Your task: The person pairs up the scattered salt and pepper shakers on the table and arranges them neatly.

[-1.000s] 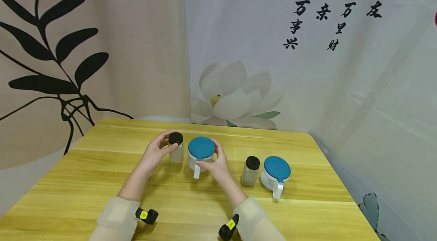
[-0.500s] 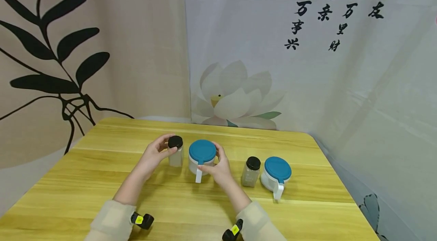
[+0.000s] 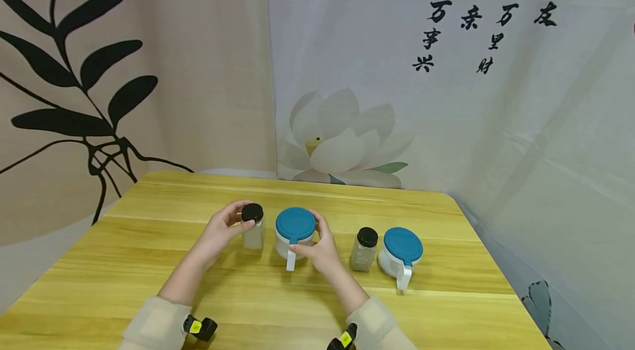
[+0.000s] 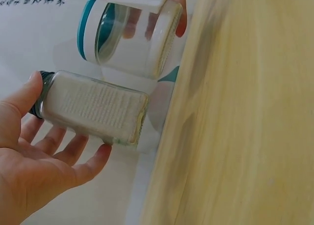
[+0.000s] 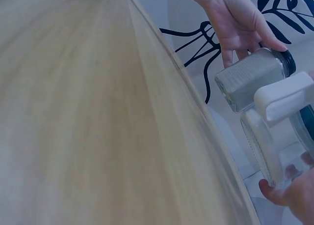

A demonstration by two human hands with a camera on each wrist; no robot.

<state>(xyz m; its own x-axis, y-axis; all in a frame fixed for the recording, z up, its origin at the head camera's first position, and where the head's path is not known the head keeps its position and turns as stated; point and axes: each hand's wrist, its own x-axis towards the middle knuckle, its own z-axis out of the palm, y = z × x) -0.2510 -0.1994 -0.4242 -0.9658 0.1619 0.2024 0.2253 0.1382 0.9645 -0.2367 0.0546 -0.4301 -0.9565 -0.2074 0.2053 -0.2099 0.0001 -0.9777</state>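
My left hand (image 3: 221,232) grips a glass spice jar (image 3: 253,235) with a black lid, thumb on the lid side and fingers behind. The jar (image 4: 93,107) has pale contents and printed text, and is upright just above the table. Beside it, my right hand (image 3: 322,249) holds a clear glass pot (image 3: 285,247) with a blue lid and white handle. Its thumb lies near the handle (image 5: 287,96), the fingers round the far side. In the left wrist view the pot (image 4: 137,43) is also raised off the wood. A small space separates the two containers.
On the wooden table (image 3: 268,306), a second black-lidded spice jar (image 3: 364,253) stands to the right. Close beside it is another blue-lidded pot (image 3: 403,245), its handle facing me. A printed cloth (image 3: 446,118) hangs behind the table's far edge.
Both hands have drawn the held jar and pot slightly nearer to me, and the hands have moved a little apart. The jar and pot on the right have stayed put.
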